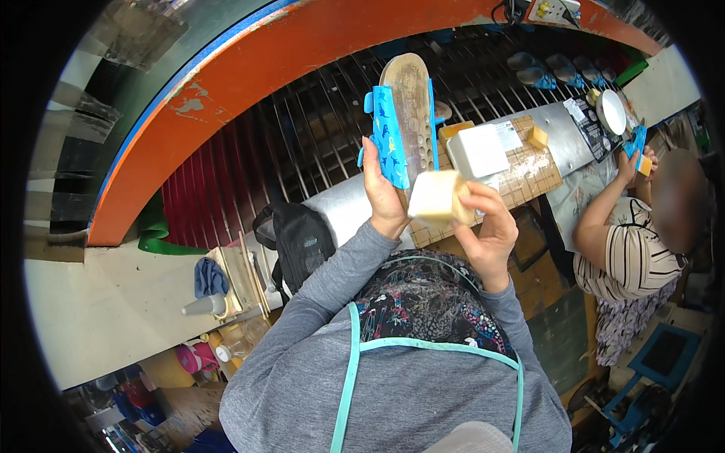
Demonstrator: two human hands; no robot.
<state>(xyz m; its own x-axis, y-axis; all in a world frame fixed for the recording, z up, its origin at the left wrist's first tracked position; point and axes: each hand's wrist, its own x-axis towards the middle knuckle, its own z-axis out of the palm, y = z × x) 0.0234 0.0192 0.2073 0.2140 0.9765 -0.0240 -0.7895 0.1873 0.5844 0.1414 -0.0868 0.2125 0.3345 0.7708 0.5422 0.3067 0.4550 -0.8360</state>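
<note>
My left hand (384, 198) is closed around a shoe last (414, 106), held upright with its worn brown sole side showing. A blue printed shoe upper (390, 140) wraps the last's sides, with small tabs along its left edge. In my right hand (492, 235) is a pale yellow sponge block (436, 198), pinched between thumb and fingers and slightly blurred. The sponge covers the lower end of the last; whether they touch, I cannot tell. Just right of the last sits a white plastic container (479, 151) on a tape-covered board (540, 177).
A rack of metal rods (317, 113) runs behind, under an orange beam (226, 68); several blue uppers on lasts (563, 69) rest on it. A black bag (303, 245) lies left. At right, a co-worker (630, 234) holds a blue upper. A small yellow sponge (538, 137) lies on the board.
</note>
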